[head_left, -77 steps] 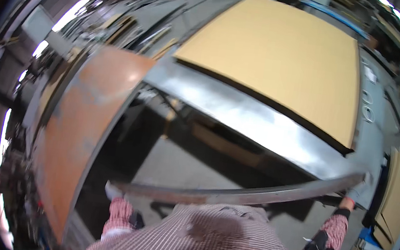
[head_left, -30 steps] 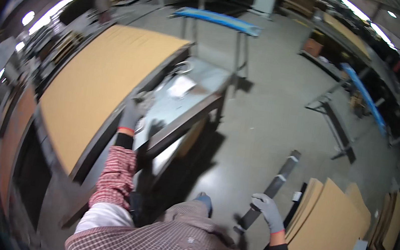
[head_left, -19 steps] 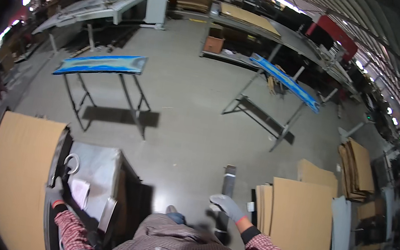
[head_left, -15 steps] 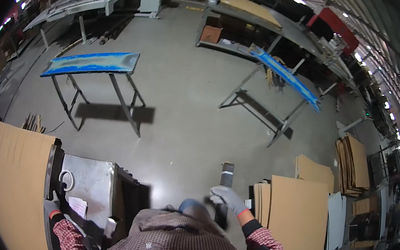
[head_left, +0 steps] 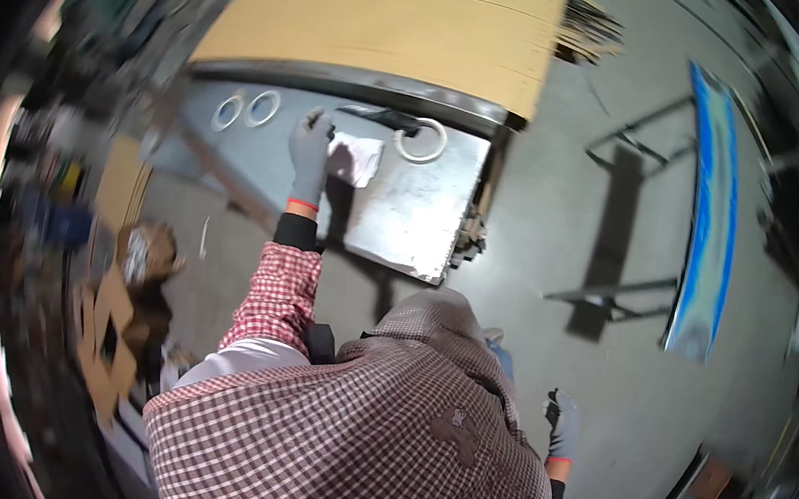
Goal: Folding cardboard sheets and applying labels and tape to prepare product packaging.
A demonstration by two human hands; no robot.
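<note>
Apparently paper beside left hand

No readable lettering.
Any print on the white sheet lying on the metal table, upper left of centre, is too blurred; the pale mark on the checked garment, lower centre, is too small.

Left hand: board blocks ahead, paper crowds right; gap leftward before rings.
Right hand: passage ahead over floor; blue stand farther right.
</note>
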